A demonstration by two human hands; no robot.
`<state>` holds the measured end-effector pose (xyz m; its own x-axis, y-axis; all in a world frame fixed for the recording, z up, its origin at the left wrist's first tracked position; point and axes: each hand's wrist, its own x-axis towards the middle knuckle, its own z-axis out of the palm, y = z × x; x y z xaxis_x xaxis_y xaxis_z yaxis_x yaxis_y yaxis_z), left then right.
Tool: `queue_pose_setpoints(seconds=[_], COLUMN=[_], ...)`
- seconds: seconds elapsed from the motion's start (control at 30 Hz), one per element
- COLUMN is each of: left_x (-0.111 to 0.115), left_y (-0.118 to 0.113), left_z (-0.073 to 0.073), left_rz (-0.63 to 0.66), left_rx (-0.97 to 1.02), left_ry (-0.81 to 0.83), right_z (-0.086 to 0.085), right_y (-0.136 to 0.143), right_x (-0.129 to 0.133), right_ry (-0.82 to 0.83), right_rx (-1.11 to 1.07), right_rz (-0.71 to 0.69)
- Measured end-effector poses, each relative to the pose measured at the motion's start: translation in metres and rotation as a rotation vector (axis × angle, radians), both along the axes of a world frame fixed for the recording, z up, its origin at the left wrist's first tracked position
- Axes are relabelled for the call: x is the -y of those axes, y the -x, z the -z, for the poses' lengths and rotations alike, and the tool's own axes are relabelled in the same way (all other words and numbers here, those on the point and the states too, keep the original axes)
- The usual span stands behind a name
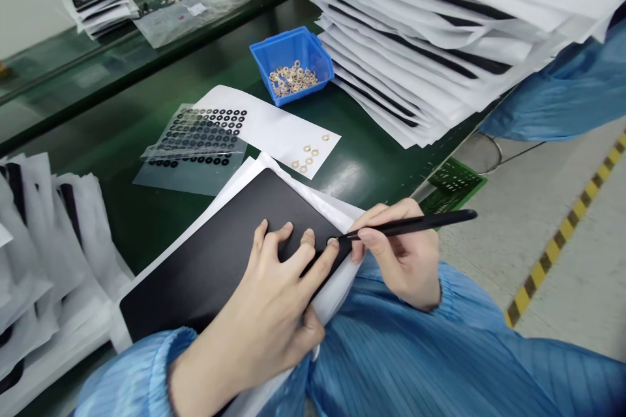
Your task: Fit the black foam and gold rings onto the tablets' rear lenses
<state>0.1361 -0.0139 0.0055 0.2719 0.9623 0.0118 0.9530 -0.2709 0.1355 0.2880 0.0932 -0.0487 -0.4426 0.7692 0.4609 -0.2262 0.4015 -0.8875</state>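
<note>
My left hand (274,287) rests with fingers spread on a flat black panel (205,260), its index fingertip near the panel's right corner. White wrapping sheets (264,161) lie beneath the panel. Pinched in my right hand (403,254) is a pair of black tweezers (415,223); their tip meets the panel beside my left index fingertip. Whatever is at the tip is too small to make out. Beyond the panel lie a white sheet (274,120) with several small gold rings (309,161) and a clear sheet (195,176) with rows of black rings (210,137).
A blue bin (293,45) of small rings stands at the back. Tall stacks of wrapped panels rise at the right (415,45) and left (59,273). A green basket (452,182) is beside the table's right edge. More panels (98,3) and a plastic bag (193,13) lie far left.
</note>
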Motion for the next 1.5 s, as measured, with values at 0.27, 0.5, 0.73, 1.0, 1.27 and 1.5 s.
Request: queue_pose_setpoints(seconds=[0.27, 0.5, 0.73, 1.0, 1.27, 1.5], left_x=[0.003, 0.001, -0.003, -0.003, -0.007, -0.025], left_y=[0.013, 0.051, 0.062, 0.057, 0.062, 0.135], left_z=[0.006, 0.004, 0.012, 0.012, 0.009, 0.012], left_rz=[0.037, 0.083, -0.058, -0.104, -0.109, -0.876], left_rx=[0.079, 0.137, 0.160, 0.183, 0.276, 0.747], left_ry=[-0.052, -0.027, -0.144, -0.152, -0.164, -0.603], right_z=[-0.001, -0.048, -0.080, -0.064, -0.082, -0.073], right_y=[0.000, 0.017, 0.138, 0.183, 0.208, 0.264], right_x=[0.007, -0.048, -0.196, -0.250, -0.192, -0.099], right_ry=[-0.061, -0.276, -0.638, -0.519, -0.824, -0.961], right_rx=[-0.019, 0.101, 0.365, 0.677, 0.690, 0.862], right_rz=[0.018, 0.097, 0.161, 0.124, -0.069, -0.475])
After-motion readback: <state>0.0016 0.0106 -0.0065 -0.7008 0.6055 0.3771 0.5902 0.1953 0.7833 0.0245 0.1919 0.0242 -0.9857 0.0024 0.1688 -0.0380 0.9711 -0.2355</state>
